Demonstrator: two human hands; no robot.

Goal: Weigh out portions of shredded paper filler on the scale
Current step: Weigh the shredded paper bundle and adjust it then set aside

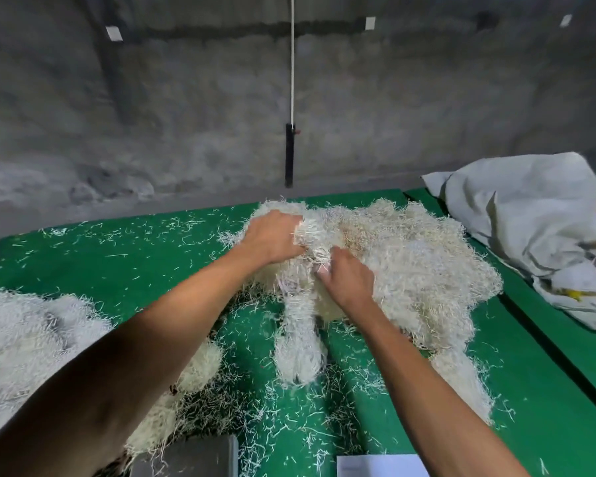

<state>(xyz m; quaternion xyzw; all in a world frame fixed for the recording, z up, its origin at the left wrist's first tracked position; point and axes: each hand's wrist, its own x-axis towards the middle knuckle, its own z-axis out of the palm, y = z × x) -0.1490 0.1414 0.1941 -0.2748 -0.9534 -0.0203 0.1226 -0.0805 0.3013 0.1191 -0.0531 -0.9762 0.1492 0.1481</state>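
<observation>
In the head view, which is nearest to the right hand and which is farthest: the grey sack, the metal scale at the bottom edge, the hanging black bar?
Ordered from the right hand, which grips shredded paper:
1. Hanging black bar, beyond the pile, up and slightly left.
2. Metal scale, bottom edge, to the left.
3. Grey sack, far right.
The first two are nearly too close to call.

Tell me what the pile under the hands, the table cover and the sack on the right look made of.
Pile: thin cream paper shreds, matte, crinkly strands. Table cover: green, felt-like, dull, possibly fabric mat. Sack: greyish-white, creased, probably woven plastic.
</observation>
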